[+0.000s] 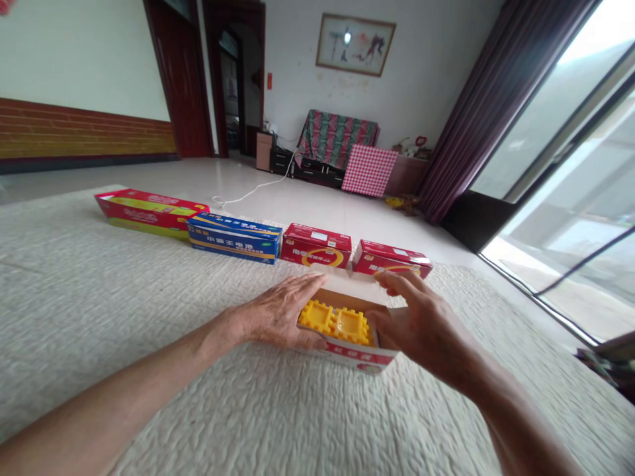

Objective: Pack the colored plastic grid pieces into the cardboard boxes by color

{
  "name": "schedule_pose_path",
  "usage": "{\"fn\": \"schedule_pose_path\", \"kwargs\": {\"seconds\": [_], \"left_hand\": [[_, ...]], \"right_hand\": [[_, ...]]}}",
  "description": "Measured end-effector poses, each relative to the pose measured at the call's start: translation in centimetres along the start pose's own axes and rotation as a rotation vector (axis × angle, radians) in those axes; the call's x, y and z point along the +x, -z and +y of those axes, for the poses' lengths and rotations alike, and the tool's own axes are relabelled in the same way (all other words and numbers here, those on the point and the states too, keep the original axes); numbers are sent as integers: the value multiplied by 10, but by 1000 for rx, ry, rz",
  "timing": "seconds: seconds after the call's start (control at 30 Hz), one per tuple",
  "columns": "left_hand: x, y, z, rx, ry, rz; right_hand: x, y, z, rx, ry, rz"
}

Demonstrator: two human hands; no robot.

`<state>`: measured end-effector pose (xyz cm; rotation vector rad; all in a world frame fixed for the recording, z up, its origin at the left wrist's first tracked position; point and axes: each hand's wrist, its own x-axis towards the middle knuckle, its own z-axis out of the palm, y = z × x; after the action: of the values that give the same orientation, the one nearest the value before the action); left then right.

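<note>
An opened cardboard box, white with red print on its front, sits on the pale textured cover in front of me. Its lid flap stands up at the back. Inside lie yellow plastic interlocking pieces, square with notched edges. My left hand is wrapped round the left end of the box, its thumb along the front rim. At the right end, my right hand has its thumb by the inner wall and its curved fingers at the flap's right corner. The undersides of both hands are hidden.
Behind the box stand a long red-and-green box, a blue battery box and two red boxes in a row. Farther back are a white cable, a cloth-draped cabinet, a purple curtain and glass doors.
</note>
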<state>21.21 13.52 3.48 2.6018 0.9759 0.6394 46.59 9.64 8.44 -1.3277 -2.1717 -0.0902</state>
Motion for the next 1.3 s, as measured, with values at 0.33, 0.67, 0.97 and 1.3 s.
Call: {"fn": "schedule_pose_path", "kwargs": {"seconds": [0.33,0.67,0.97,1.3], "left_hand": [[-3,5,4,-179,49,132],[-21,-24,15,-1449,919,989],[-14,-42,35,-1642,559,937],[-12,-66,29,-1361,450,840]], "right_hand": [[-28,-16,39,485,-479,443],[-62,-72,8,1049,-726,527],[-69,-71,-4,878,-330,470],[-68,-87,3,935,-392,430]]}}
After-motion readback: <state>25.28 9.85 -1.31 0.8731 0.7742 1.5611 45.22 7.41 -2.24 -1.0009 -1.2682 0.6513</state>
